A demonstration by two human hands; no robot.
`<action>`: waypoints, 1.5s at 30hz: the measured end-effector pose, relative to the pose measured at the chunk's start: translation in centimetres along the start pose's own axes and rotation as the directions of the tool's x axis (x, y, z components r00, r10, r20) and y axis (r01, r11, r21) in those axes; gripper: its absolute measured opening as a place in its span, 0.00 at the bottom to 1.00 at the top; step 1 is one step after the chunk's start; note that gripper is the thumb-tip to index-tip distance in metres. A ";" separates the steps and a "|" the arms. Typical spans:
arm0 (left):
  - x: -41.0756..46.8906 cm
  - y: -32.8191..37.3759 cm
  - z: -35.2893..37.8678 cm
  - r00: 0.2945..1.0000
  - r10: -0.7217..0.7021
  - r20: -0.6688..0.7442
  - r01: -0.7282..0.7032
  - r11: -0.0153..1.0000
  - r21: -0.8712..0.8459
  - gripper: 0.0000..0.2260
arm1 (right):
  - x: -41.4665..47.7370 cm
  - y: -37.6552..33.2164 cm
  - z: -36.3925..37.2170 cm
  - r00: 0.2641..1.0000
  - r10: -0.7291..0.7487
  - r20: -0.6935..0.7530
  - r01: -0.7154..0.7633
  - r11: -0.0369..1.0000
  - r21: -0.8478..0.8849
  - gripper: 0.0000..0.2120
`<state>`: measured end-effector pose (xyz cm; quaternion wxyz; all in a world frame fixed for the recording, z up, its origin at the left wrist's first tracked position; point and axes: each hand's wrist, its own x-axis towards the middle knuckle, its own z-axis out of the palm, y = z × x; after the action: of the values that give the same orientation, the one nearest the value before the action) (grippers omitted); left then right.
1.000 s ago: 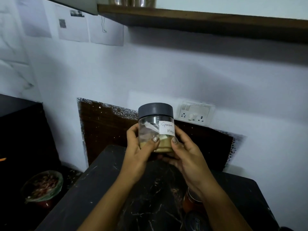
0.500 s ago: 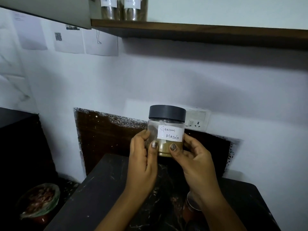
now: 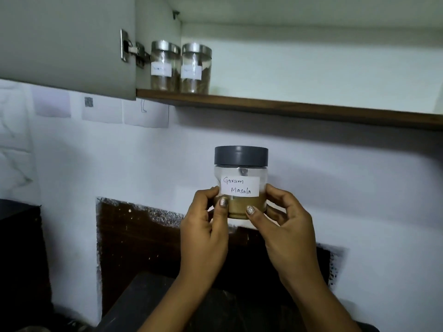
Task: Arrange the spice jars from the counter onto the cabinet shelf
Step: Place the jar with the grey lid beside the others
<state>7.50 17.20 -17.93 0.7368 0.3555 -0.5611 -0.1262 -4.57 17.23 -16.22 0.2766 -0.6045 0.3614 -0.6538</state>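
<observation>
Leftmost, an open cabinet door (image 3: 67, 44) is seen at the left end of the cabinet shelf (image 3: 287, 107), and sheets of paper (image 3: 103, 111) are stuck to the wall just below that end. On the shelf's left end a left steel-lidded jar (image 3: 165, 65) and a right steel-lidded jar (image 3: 196, 68) are stood upright, side by side. Well below the shelf, under its middle, a Garam Masala jar (image 3: 241, 180) with a dark grey lid is held upright in the air. Its lower part is gripped by the left hand (image 3: 203, 236) on one side and by the right hand (image 3: 285, 226) on the other, with both thumbs pressed on its front. Far below the shelf, a dark counter (image 3: 215, 307) is seen.
</observation>
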 end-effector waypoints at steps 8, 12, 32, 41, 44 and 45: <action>9.4 1.4 1.4 0.970 0.240 0.035 -0.242 0.957 0.161 0.17 | 8.5 -3.9 2.6 0.968 -0.246 -0.057 0.236 0.961 -0.145 0.18; 14.8 1.8 1.9 0.933 0.355 0.061 -0.359 0.903 0.237 0.19 | 13.2 -5.4 4.2 0.922 -0.386 -0.030 0.365 0.892 -0.265 0.18; 28.8 -5.3 4.4 0.892 0.437 0.119 -0.428 0.726 0.538 0.14 | 27.5 -2.8 9.9 0.913 -0.408 -0.008 0.177 0.413 -0.894 0.20; 29.4 -5.3 4.7 0.910 0.373 0.179 -0.390 0.630 0.671 0.18 | 27.3 -2.7 10.5 0.910 -0.410 -0.056 0.106 0.361 -0.927 0.21; 29.4 -5.1 4.6 0.926 0.318 0.203 -0.365 0.619 0.696 0.21 | 27.1 -3.0 10.4 0.921 -0.386 -0.044 0.102 0.350 -0.931 0.21; 29.3 -5.0 4.6 0.932 0.295 0.210 -0.354 0.624 0.696 0.23 | 27.0 -3.0 10.4 0.926 -0.376 -0.040 0.103 0.353 -0.930 0.21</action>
<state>14.30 -5.22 0.89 0.5249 0.5045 -0.6468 0.2271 2.87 -4.00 2.22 -0.2483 -0.6155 0.5983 -0.4489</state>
